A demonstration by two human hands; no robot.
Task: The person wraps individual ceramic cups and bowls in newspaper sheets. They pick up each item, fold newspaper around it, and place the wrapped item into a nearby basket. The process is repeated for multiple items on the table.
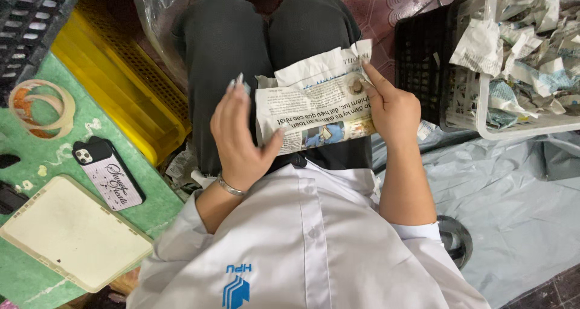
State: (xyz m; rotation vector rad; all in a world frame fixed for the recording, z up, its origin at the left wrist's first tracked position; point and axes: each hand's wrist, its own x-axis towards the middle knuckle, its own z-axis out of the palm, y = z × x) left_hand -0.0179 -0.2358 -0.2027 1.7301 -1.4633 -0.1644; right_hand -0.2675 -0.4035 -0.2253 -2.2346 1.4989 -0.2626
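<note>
Between my two hands, left hand (238,134) and right hand (393,106), I count one sheet of newspaper (314,100). Out past my left hand lie one phone (109,173), two tape rolls (42,108) stacked together, one cream tray (72,233) and one yellow crate (124,79). Beyond my right hand stands one white basket (519,125) of crumpled paper scraps, too many to count.

White button-front shirt (308,236), short sleeves ending just above the elbows, cuffs folded; placket seam runs down the middle below the hands, one small white button on it. Blue emblem with lettering on the chest, lower than the left hand (238,134). Thin silver bangle (228,187) on the left wrist. Long pale nails on both hands, right hand (393,106) bare of jewellery. Black trousers (241,37) beyond the hands.
</note>
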